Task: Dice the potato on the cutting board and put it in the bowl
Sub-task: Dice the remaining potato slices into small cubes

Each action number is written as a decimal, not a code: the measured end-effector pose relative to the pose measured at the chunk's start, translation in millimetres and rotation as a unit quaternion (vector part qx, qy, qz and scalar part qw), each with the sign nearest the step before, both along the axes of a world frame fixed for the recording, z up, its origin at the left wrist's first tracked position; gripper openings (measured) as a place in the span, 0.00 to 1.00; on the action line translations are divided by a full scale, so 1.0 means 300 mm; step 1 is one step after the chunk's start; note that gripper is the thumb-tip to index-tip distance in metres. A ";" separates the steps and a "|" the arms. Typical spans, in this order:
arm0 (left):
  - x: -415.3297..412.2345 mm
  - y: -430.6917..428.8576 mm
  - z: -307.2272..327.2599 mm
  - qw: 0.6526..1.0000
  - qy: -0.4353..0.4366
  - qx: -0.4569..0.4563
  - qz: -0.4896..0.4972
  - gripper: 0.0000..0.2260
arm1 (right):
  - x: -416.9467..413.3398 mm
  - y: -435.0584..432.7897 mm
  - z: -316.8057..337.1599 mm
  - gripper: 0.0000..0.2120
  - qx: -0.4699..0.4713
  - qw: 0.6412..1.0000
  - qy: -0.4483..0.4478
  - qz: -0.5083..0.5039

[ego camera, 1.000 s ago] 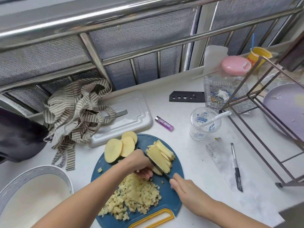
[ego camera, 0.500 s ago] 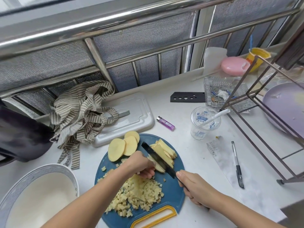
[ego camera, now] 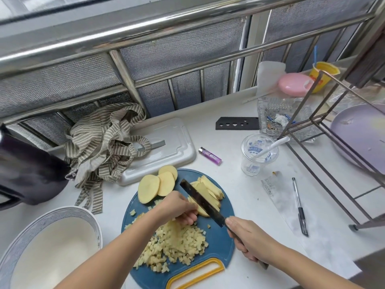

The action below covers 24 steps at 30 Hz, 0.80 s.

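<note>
The blue cutting board [ego camera: 217, 247] lies on the white counter [ego camera: 245, 190] in front of the person, its yellow handle slot [ego camera: 195, 272] at the near edge, so the board's long axis runs near to far.

The right hand [ego camera: 250, 239] is wrapped around the handle of the knife [ego camera: 201, 201], with a fingertip up at the heel of the blade. The knife's long axis is diagonal: the squared tip points away and to the left, and the handle comes back to the near right.

The left hand [ego camera: 180, 207] has its fingers curled down onto a potato piece [ego camera: 201, 212], holding it against the left face of the blade. On the blade's right side sit the potato strips [ego camera: 210, 191], their length roughly parallel with the blade.

3 round potato slices [ego camera: 159, 184] overlap flat at the board's far-left edge. The diced potato [ego camera: 177, 245] is heaped on the near half of the board, under the left forearm, with a few cubes scattered to its left.

The bowl [ego camera: 33, 226], white inside with a blue patterned rim, stands upright just left of the board with no potato visible in it.

Beyond the board are a striped cloth [ego camera: 104, 142], a grey lid [ego camera: 168, 149] and a purple lighter [ego camera: 210, 156]. A plastic cup [ego camera: 258, 157] and a pen [ego camera: 300, 207] lie to the right.
</note>
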<state>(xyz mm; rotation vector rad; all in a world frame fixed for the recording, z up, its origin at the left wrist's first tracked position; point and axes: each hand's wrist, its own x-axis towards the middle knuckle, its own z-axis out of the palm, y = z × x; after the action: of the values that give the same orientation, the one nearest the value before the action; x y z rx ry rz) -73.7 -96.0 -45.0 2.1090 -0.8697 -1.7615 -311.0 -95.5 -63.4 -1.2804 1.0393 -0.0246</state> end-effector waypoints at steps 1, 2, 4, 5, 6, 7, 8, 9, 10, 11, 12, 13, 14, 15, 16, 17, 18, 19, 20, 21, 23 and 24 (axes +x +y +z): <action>-0.001 0.000 0.001 1.000 0.001 0.000 0.001 0.11 | 0.002 0.002 0.000 0.19 0.000 1.000 0.001 0.002; -0.002 0.000 0.002 1.000 0.002 -0.001 0.002 0.11 | 0.005 0.004 0.000 0.19 0.001 1.000 0.002 0.004; -0.004 -0.002 0.004 1.000 0.001 -0.002 0.004 0.11 | 0.008 0.005 0.001 0.19 0.002 1.000 0.001 0.005; -0.006 -0.004 0.005 1.000 -0.001 -0.001 0.004 0.10 | 0.010 0.005 0.001 0.19 0.003 1.000 0.002 0.006; -0.007 -0.007 0.006 1.000 -0.003 -0.001 0.002 0.10 | 0.011 0.005 0.002 0.19 0.003 1.000 0.002 0.007; -0.009 -0.009 0.006 1.000 -0.005 0.001 0.000 0.10 | 0.012 0.005 0.002 0.19 0.003 1.000 0.002 0.008; -0.009 -0.011 0.007 1.000 -0.005 0.002 -0.003 0.10 | 0.013 0.005 0.002 0.19 0.005 1.000 0.000 0.009; -0.009 -0.012 0.008 1.000 -0.006 0.004 -0.006 0.10 | 0.013 0.006 0.002 0.19 0.007 1.000 -0.003 0.010; -0.007 -0.014 0.008 1.000 -0.006 0.005 -0.009 0.10 | 0.013 0.003 0.002 0.19 0.005 1.000 -0.005 0.013; -0.005 -0.016 0.007 1.000 -0.007 0.006 -0.014 0.09 | 0.013 0.003 0.001 0.19 -0.001 1.000 -0.005 0.018; -0.004 -0.017 0.008 1.000 -0.008 0.006 -0.020 0.09 | 0.012 0.001 0.000 0.19 -0.012 1.000 -0.001 0.025; -0.003 -0.019 0.008 1.000 -0.008 0.006 -0.027 0.09 | 0.012 0.000 -0.001 0.19 -0.024 0.999 0.003 0.031; -0.003 -0.021 0.008 0.999 -0.009 0.006 -0.033 0.08 | 0.011 0.000 -0.003 0.18 -0.037 0.999 0.008 0.037; -0.004 -0.024 0.008 0.999 -0.011 0.005 -0.038 0.08 | 0.012 -0.001 -0.006 0.18 -0.050 0.998 0.012 0.043; -0.005 -0.026 0.008 0.999 -0.013 0.004 -0.042 0.08 | 0.013 -0.002 -0.008 0.18 -0.063 0.997 0.017 0.049; -0.007 -0.030 0.008 0.999 -0.015 0.005 -0.044 0.07 | 0.015 -0.003 -0.009 0.18 -0.072 0.996 0.022 0.053; -0.009 -0.033 0.009 0.999 -0.017 0.006 -0.045 0.07 | 0.016 -0.004 -0.009 0.18 -0.076 0.995 0.024 0.056; -0.011 -0.036 0.009 0.999 -0.019 0.008 -0.047 0.07 | 0.017 -0.005 -0.008 0.17 -0.077 0.995 0.026 0.059; -0.012 -0.040 0.009 0.999 -0.020 0.010 -0.048 0.07 | 0.017 -0.008 -0.007 0.17 -0.076 0.995 0.027 0.062; -0.013 -0.043 0.010 0.998 -0.021 0.012 -0.050 0.07 | 0.017 -0.010 -0.003 0.17 -0.075 0.995 0.027 0.065; -0.015 -0.050 0.011 0.998 -0.023 0.017 -0.052 0.07 | 0.017 -0.015 0.002 0.17 -0.070 0.995 0.026 0.068; -0.015 -0.053 0.011 0.998 -0.025 0.021 -0.054 0.07 | 0.017 -0.017 0.002 0.17 -0.062 0.996 0.022 0.067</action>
<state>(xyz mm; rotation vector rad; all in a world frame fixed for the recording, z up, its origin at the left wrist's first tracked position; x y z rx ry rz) -78.3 -112.0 -41.7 2.1778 -0.9850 -1.8009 -305.9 -100.5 -62.7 -1.4678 0.9999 0.0425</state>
